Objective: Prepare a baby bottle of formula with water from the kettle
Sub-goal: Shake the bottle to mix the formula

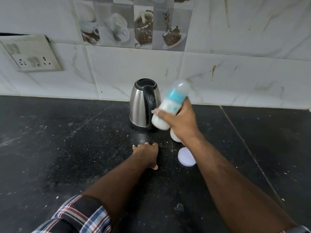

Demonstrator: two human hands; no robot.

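My right hand [180,122] grips a baby bottle [169,105] full of white liquid, with a teal collar and a clear cap. The bottle is tilted and blurred, held in the air just right of the steel kettle [142,102]. The kettle stands on the black counter [67,140] with its lid shut. A white container [175,136] stands behind my right wrist, mostly hidden. Its round white lid [186,156] lies flat on the counter nearby. My left hand [146,153] rests palm down on the counter in front of the kettle, fingers spread and holding nothing.
A tiled wall [235,73] rises right behind the kettle. A switch and socket plate [32,53] is mounted on the wall at the left. White powder specks are scattered over the counter around the kettle and the lid.
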